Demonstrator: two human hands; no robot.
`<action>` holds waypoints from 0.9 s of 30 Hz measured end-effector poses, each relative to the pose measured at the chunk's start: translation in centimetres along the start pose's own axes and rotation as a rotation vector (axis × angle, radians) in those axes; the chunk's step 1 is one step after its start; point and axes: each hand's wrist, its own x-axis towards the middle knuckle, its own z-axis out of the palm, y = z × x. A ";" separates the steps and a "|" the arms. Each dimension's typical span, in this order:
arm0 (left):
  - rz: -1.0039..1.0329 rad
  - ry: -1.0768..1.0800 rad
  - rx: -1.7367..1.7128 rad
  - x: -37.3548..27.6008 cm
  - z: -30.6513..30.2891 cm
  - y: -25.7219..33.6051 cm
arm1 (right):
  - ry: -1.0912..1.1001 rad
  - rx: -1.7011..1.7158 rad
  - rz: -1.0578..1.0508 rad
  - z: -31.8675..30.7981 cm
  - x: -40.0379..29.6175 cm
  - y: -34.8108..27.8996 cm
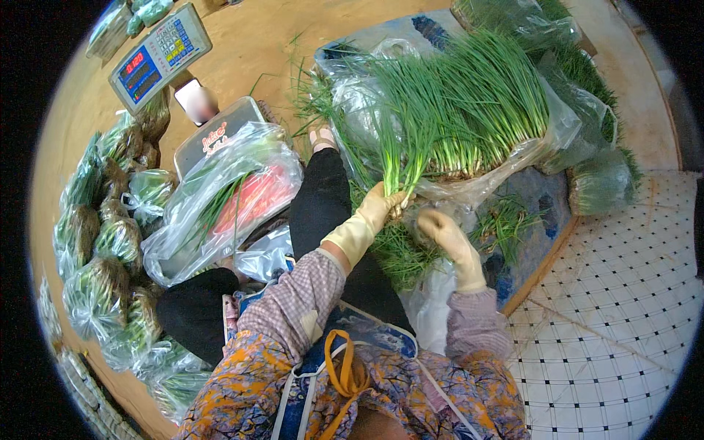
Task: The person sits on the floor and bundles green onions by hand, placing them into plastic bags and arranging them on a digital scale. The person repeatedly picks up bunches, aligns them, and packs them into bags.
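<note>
My left hand (377,212), in a cream rubber glove, grips a small bunch of green onions (397,159) by the white root ends, with the leaves pointing away from me. My right hand (444,231), gloved the same way, is just to the right of the roots with its fingers curled; whether it pinches anything is not clear. Beyond both hands a large pile of green onions (484,104) lies on clear plastic sheeting (489,181). Loose trimmings (404,258) lie beneath and between the hands, and more trimmings (506,220) are to the right.
On the left, a digital scale display (159,58) stands above its platform (201,146), which bears an open plastic bag (264,198) with some green onions. Several bagged bunches (99,286) line the far left. Wrapped greens (602,181) stand at right, beside a tiled surface (610,308).
</note>
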 end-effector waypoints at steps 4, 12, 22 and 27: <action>-0.016 0.028 0.123 0.8 -1.5 -1.1 | 0.308 -0.224 0.065 4.7 2.3 -6.8; -0.009 0.019 -0.066 -0.2 -0.1 0.0 | 0.511 -0.687 -0.551 6.8 2.3 -4.5; -0.004 -0.067 0.004 -0.7 -0.1 0.6 | 0.503 0.207 -0.013 3.2 4.6 -7.0; 0.039 0.064 0.200 -0.6 0.4 1.2 | 0.427 0.080 0.023 2.8 7.9 -6.1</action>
